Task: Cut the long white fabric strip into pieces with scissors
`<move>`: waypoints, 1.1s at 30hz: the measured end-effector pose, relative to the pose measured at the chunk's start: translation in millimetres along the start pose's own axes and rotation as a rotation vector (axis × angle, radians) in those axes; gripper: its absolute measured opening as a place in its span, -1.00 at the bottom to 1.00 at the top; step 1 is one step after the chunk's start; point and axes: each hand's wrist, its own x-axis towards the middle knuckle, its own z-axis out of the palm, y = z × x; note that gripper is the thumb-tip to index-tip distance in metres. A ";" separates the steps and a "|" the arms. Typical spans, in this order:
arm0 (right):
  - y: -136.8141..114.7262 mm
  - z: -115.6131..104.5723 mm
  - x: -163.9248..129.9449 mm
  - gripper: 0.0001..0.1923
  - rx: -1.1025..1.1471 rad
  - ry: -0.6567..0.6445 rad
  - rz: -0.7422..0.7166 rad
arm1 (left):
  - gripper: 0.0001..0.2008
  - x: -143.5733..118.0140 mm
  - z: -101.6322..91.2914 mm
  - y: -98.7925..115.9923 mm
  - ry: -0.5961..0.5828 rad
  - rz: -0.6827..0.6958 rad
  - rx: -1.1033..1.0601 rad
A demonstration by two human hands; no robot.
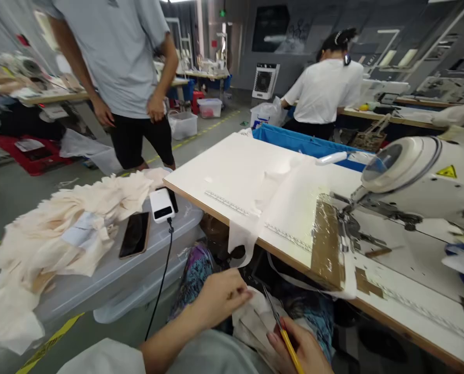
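Right hand: the right hand (300, 350), lowest in view, is closed around yellow-handled thread snips (281, 324); the thin blades point up and away from the knuckles toward the cloth.
Left hand: the left hand (220, 297) sits just left of the snips, fingers pinched shut on the edge of a cream fabric piece (255, 319).
Fabric piece: it lies in the lap between both hands, below the table edge, crumpled into soft folds.
Handling: it looks light, limp and thin, so it should sag wherever it is not held; it would likely slide over itself rather than resist.
Where to hold: a pinch close to the seam edge beside the blades, keeping that bit taut, seems the safest grip; the cloth looks easy to nick.
Above the hands: a white strip (247, 234) hangs off the sewing table (232, 171), well above the left hand.
Right of the hands: the sewing machine (419, 176) stands up and to the right, apart from both hands.
Left of the hands: a plastic bin (111, 280) carries a heap of cream pieces (64, 228), a phone (134, 235) and a white power bank (162, 205).
Farther off: a person in a grey shirt (119, 52) stands beyond the bin; another in white (329, 88) works at a far table.
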 end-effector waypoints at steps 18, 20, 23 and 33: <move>-13.4 -19.2 25.1 -0.52 -0.132 -0.324 -0.051 | -0.56 5.3 -3.7 -22.6 -0.212 -0.432 -0.739; -15.3 -19.0 27.6 -0.51 -0.145 -0.340 -0.048 | -0.56 5.4 -4.7 -23.9 -0.227 -0.432 -0.742; -18.2 -18.3 28.5 -0.51 -0.202 -0.328 -0.055 | -0.56 6.0 -5.2 -25.5 -0.241 -0.432 -0.749; -22.7 -12.9 22.1 -0.49 -0.466 -0.152 -0.071 | -0.56 8.6 -3.0 -29.0 -0.245 -0.431 -0.731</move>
